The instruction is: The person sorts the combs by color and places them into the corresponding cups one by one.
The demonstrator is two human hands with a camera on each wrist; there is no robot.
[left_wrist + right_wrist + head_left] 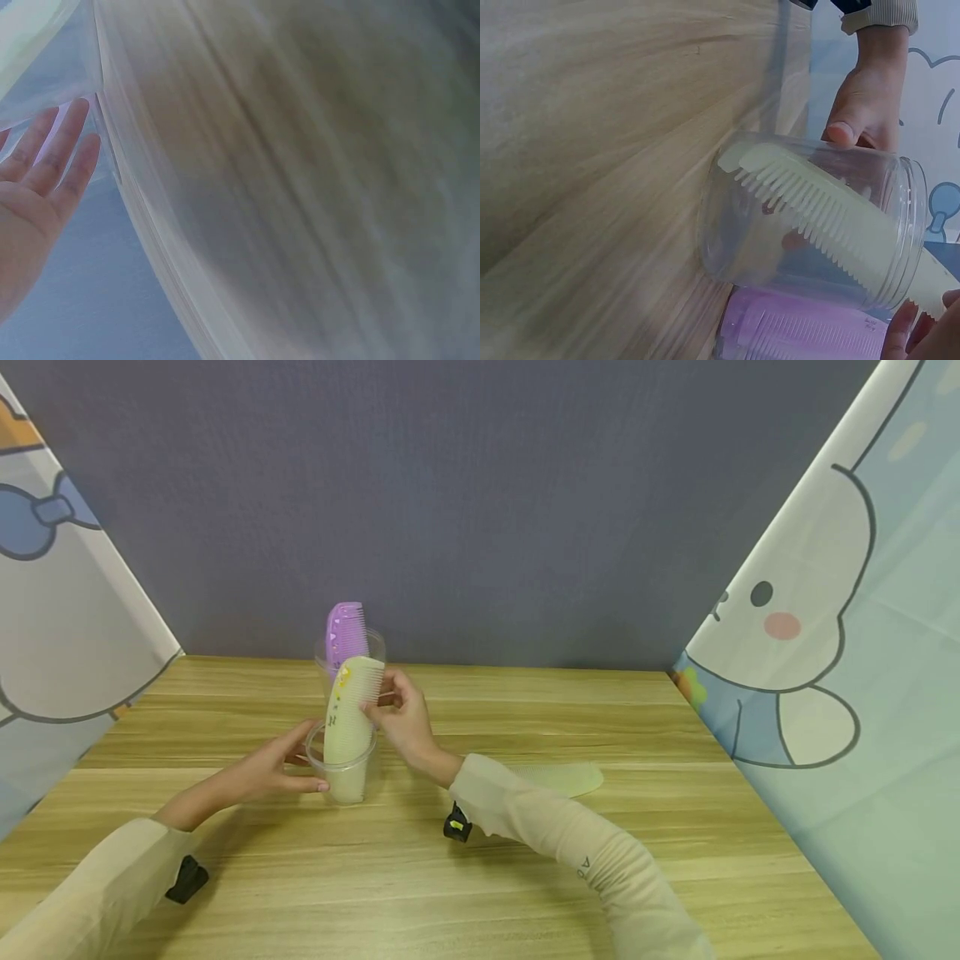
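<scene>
A pale yellow-green comb (351,710) with a small printed decoration stands tilted in the front clear plastic jar (817,292). My right hand (408,720) pinches the comb's upper part at its toothed side, above the jar's rim. At the jar's left is my left hand (262,772), its thumb near the side and its fingers reaching behind. Those fingers look nearly straight in the left wrist view. Directly behind stands a second clear jar (377,647) with a purple comb (345,631) upright in it.
Another pale comb (573,778) lies flat on the wood-grain table (480,893), partly hidden by the right sleeve (525,806). A dark grey panel (480,510) closes the back. Cartoon-printed sheets (847,610) flank both sides.
</scene>
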